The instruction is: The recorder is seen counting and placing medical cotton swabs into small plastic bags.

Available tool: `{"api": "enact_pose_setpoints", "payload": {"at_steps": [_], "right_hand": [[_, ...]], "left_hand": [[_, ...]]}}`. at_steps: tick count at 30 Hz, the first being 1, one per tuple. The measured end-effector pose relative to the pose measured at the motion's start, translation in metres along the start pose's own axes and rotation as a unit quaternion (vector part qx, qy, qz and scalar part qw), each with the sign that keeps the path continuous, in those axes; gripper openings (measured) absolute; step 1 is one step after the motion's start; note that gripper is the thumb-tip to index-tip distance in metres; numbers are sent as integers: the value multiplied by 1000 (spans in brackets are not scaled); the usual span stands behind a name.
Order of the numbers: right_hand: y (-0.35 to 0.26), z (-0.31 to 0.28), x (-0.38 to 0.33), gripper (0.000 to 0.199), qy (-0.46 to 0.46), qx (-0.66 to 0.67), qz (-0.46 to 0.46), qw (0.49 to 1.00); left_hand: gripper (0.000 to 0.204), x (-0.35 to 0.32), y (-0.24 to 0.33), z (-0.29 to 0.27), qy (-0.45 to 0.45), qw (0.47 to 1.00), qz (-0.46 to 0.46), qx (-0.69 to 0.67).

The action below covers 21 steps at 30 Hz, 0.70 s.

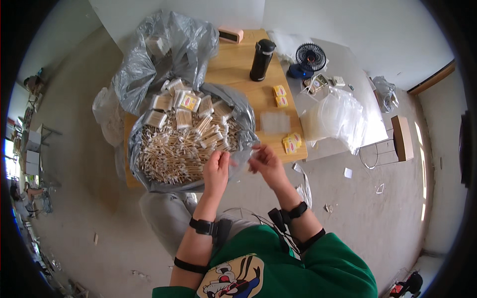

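Observation:
My left hand [217, 168] and my right hand [264, 160] pinch the two sides of a small clear plastic bag [242, 159] just in front of the table edge. Right behind my left hand lies a large grey plastic sheet [149, 164] heaped with loose wooden cotton swabs [169, 154] and several small clear packs of swabs [183, 117]. A stack of empty clear bags [275, 122] lies on the wooden table [238, 64] to the right of the heap. Small yellow packets [291, 142] sit near my right hand.
A black flask [261, 59], a pink box [231, 35] and two more yellow packets [280, 96] stand further back on the table. A crumpled grey bag [164, 54] rises at the back left. A small blue fan [308, 60] and clear plastic bags [338, 116] lie on a white surface to the right.

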State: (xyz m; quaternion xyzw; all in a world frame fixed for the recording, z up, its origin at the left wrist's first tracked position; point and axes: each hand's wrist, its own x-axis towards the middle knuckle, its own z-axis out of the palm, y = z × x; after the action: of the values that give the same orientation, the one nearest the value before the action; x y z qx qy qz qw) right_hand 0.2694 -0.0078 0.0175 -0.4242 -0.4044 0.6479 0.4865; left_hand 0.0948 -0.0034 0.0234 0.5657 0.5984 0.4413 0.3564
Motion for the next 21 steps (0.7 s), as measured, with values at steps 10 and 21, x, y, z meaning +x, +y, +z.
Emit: {"api": "enact_pose_setpoints", "payload": {"at_steps": [10, 21], "right_hand": [[8, -150, 101, 34, 267, -390, -50, 880], [50, -68, 124, 52, 128, -763, -147, 616]], "left_hand": [[48, 50, -31, -18, 6, 913, 201, 354], [71, 34, -75, -46, -64, 887, 107, 445]]}}
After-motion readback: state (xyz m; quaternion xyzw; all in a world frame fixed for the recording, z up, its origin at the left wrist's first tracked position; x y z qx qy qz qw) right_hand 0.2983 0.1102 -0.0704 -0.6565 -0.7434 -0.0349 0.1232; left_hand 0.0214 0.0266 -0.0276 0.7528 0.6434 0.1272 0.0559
